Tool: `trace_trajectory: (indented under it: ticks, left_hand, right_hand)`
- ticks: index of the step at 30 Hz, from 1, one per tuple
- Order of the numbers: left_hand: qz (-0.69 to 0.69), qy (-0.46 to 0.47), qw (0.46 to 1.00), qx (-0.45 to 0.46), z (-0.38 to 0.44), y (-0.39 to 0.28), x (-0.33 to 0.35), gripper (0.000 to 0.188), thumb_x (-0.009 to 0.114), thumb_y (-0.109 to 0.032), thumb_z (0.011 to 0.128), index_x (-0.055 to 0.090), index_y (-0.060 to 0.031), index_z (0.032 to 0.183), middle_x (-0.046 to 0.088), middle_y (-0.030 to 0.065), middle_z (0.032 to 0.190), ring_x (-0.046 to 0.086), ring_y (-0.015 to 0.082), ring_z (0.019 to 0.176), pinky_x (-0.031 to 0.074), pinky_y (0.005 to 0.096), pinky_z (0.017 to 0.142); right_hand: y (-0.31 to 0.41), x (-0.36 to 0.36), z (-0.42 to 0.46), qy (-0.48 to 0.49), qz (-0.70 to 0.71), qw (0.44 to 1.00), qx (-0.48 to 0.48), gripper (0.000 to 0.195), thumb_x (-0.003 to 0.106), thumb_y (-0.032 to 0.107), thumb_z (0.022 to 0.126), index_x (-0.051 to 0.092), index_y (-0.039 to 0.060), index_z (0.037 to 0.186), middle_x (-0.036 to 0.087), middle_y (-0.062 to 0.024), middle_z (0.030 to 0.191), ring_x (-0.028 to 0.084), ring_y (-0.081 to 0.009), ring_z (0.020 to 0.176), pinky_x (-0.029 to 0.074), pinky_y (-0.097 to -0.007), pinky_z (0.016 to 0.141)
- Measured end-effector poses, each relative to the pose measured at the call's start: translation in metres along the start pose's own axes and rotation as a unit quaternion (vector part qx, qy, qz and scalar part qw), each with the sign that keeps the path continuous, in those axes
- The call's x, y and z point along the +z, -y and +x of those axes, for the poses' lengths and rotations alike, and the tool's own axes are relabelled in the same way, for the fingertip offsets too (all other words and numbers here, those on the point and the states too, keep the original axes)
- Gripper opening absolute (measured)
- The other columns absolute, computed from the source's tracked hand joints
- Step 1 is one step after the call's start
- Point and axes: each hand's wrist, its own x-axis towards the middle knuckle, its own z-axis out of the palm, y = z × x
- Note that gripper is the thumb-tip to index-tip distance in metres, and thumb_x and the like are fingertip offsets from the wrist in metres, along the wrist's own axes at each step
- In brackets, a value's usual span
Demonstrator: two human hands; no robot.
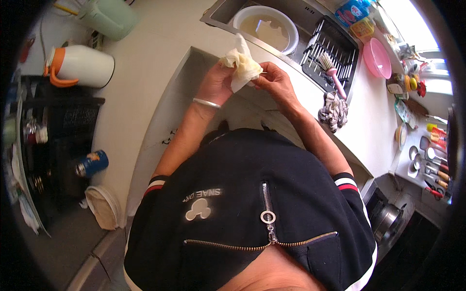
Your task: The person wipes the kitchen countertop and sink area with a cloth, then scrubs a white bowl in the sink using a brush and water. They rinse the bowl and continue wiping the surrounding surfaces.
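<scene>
My left hand [217, 83], with a silver bangle at its wrist, grips a crumpled white and yellowish cloth or paper [241, 67] from the left side. At the opposite edge, my right hand [273, 80] pinches the same soft piece between thumb and fingers. Both hands are held near the counter's front edge, just in front of the sink. A white basin [293, 36] of cloudy water sits in the sink beyond them. Part of the held piece is covered by my fingers, so whether it is cloth or paper I cannot tell.
Right of the basin, a black dish rack [313, 54] carries a pink-handled brush [339, 84]; a crumpled rag [334, 112] lies at the counter edge. A pink bowl [377, 58] stands farther right. To the left are a white and orange jug [85, 66], a blue can [93, 163] and a green container [109, 18].
</scene>
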Motion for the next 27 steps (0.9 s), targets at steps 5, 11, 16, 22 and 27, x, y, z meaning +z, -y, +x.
trace_trajectory:
  ticks: [5, 11, 16, 22, 27]
  left_hand:
    - [-0.057, -0.038, 0.996, -0.058, 0.026, 0.002, -0.015, 0.036, 0.058, -0.023, 0.079, 0.050, -0.0051, 0.109, 0.055, 0.0052, 0.106, 0.052, 0.0174, 0.098, 0.040, 0.0317, 0.086]
    - [0.012, -0.051, 0.994, -0.095, 0.073, 0.001, -0.027, 0.031, 0.055, -0.023, 0.082, 0.049, -0.0067, 0.108, 0.054, 0.0071, 0.107, 0.053, 0.0212, 0.097, 0.044, 0.0373, 0.083]
    - [0.110, -0.114, 0.982, -0.100, 0.112, -0.028, -0.015, 0.032, 0.050, -0.023, 0.085, 0.046, -0.0047, 0.110, 0.053, 0.0084, 0.106, 0.054, 0.0235, 0.093, 0.044, 0.0382, 0.083]
    - [0.088, -0.099, 0.981, -0.140, 0.155, -0.042, -0.006, 0.040, 0.050, -0.031, 0.085, 0.040, -0.0115, 0.118, 0.045, 0.0074, 0.117, 0.048, 0.0227, 0.103, 0.044, 0.0424, 0.083]
    - [0.090, -0.110, 0.979, -0.147, 0.191, -0.037, -0.017, 0.037, 0.057, -0.027, 0.080, 0.047, -0.0098, 0.112, 0.051, 0.0062, 0.110, 0.050, 0.0197, 0.101, 0.043, 0.0391, 0.086]
  right_hand:
    - [-0.001, -0.005, 0.016, -0.080, 0.131, 0.988, -0.020, 0.020, 0.058, 0.013, 0.075, 0.051, 0.0023, 0.091, 0.057, -0.0062, 0.084, 0.055, -0.0122, 0.074, 0.047, -0.0260, 0.065]
    - [0.001, -0.041, 0.051, -0.109, 0.176, 0.975, -0.086, 0.014, 0.057, 0.007, 0.076, 0.047, 0.0041, 0.085, 0.055, -0.0060, 0.079, 0.056, -0.0128, 0.069, 0.048, -0.0248, 0.054]
    - [0.008, -0.061, 0.089, -0.134, 0.171, 0.971, -0.100, 0.034, 0.055, 0.004, 0.074, 0.048, 0.0014, 0.107, 0.058, -0.0072, 0.087, 0.054, -0.0112, 0.070, 0.045, -0.0227, 0.057]
    - [-0.002, -0.080, 0.137, -0.120, 0.132, 0.980, -0.085, 0.029, 0.054, 0.006, 0.073, 0.055, 0.0003, 0.101, 0.057, -0.0028, 0.082, 0.050, -0.0086, 0.070, 0.042, -0.0218, 0.059]
    - [-0.004, -0.091, 0.161, -0.092, 0.212, 0.973, -0.007, 0.027, 0.057, 0.008, 0.073, 0.054, 0.0007, 0.098, 0.057, -0.0030, 0.083, 0.051, -0.0089, 0.071, 0.041, -0.0218, 0.061]
